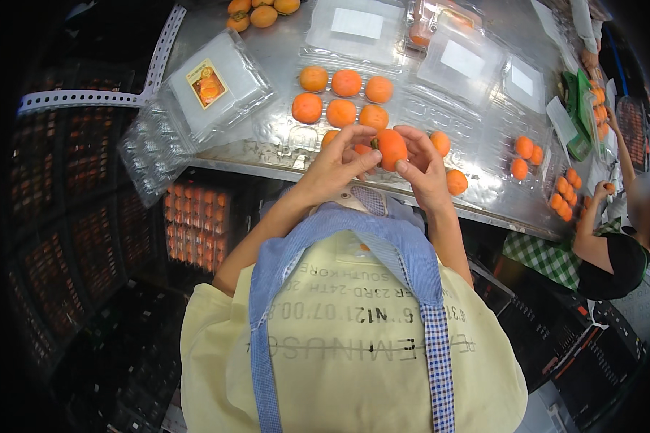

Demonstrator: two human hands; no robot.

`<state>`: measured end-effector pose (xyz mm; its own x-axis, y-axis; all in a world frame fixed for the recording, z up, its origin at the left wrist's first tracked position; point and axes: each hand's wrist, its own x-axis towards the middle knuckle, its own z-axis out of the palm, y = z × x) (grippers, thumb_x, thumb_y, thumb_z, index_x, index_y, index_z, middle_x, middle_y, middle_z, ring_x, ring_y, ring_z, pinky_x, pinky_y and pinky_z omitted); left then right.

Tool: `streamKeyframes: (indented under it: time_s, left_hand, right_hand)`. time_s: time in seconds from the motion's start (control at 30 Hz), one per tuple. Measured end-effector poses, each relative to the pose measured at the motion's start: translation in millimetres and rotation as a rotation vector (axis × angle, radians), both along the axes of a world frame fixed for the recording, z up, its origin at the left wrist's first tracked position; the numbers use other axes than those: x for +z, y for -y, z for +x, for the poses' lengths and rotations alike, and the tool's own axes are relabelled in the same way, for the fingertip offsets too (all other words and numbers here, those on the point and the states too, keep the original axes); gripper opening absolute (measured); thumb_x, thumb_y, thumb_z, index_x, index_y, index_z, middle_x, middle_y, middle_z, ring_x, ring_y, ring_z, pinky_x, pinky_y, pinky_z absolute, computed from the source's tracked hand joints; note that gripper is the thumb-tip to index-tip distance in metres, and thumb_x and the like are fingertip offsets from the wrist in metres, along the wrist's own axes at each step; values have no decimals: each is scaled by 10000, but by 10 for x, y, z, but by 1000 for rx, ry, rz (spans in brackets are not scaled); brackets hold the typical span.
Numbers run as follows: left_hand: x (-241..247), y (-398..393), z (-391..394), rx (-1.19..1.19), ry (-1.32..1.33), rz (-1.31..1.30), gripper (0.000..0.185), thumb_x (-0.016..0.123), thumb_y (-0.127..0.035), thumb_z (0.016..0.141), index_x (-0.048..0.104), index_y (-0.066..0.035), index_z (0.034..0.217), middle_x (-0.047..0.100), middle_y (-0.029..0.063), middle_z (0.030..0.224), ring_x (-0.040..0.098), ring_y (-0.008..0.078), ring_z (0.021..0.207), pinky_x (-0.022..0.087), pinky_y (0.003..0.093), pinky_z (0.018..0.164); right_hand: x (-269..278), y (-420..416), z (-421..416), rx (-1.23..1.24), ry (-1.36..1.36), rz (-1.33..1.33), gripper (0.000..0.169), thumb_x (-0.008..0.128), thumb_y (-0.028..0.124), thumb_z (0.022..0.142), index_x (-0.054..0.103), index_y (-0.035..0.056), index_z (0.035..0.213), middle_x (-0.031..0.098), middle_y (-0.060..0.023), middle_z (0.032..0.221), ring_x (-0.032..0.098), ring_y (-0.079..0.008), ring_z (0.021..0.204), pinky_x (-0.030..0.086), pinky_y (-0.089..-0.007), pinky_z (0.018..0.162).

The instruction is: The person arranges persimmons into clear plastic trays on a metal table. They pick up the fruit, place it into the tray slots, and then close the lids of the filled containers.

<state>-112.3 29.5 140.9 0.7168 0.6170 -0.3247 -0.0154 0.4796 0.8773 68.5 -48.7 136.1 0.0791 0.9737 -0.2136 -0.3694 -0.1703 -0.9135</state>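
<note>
An orange persimmon is held up over the table's front edge, its calyx turned towards my left hand. My right hand grips it from the right with thumb and fingers. The thumb and fingertips of my left hand touch it around the calyx. Just beyond, a clear plastic clamshell tray has two rows of persimmons in its hollows. Another persimmon in its nearest row is partly covered by my left hand. More orange fruit shows between my hands, mostly hidden.
Loose persimmons lie right of my hands on the metal table. An open clamshell overhangs the left edge. Yellower persimmons sit at the back. A co-worker handles fruit at right. Stacked packs stand below left.
</note>
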Motion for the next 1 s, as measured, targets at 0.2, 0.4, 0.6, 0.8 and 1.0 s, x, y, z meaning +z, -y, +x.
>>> streamKeyframes:
  time_s: [0.2, 0.4, 0.6, 0.8, 1.0]
  left_hand:
    - [-100, 79, -26, 41, 176, -322, 483, 566, -197, 935, 375, -64, 1358, 478, 140, 1295, 545, 241, 1132, 497, 371, 901]
    - [-77, -397, -164, 153, 236, -408, 410, 516, -226, 958, 439, -14, 1301, 576, 123, 1199, 604, 242, 1053, 494, 397, 928]
    - [1501, -2350, -90, 247, 527, 215, 414, 523, -217, 933, 465, 49, 1245, 583, 187, 1159, 620, 285, 995, 514, 351, 865]
    - [1562, -2177, 39, 330, 298, 533, 398, 538, -220, 929, 470, 51, 1212, 547, 187, 1180, 607, 274, 1024, 529, 335, 805]
    - [100, -1200, -165, 201, -75, 118, 296, 572, -162, 919, 556, -29, 1183, 622, 68, 1064, 622, 133, 883, 503, 253, 737]
  right_hand:
    - [-25, -32, -133, 37, 410, 33, 571, 751, 154, 770, 489, 18, 1259, 558, -88, 1200, 529, -166, 1100, 466, -285, 815]
    - [-96, -50, -157, -135, 391, -10, 413, 663, 103, 848, 512, 16, 1222, 593, -70, 1066, 556, -121, 945, 466, -256, 758]
    - [-208, -3, -18, -76, 333, -86, 299, 621, 100, 886, 548, 8, 1161, 603, -33, 939, 573, -91, 838, 469, -246, 750]
    - [-371, 54, 174, -144, 484, -90, 268, 626, 99, 873, 584, 2, 1119, 617, -34, 915, 574, -88, 800, 468, -236, 725]
    - [-342, 21, 627, -283, 763, -188, 290, 659, 111, 828, 601, 36, 1102, 630, -62, 948, 586, -146, 808, 478, -285, 742]
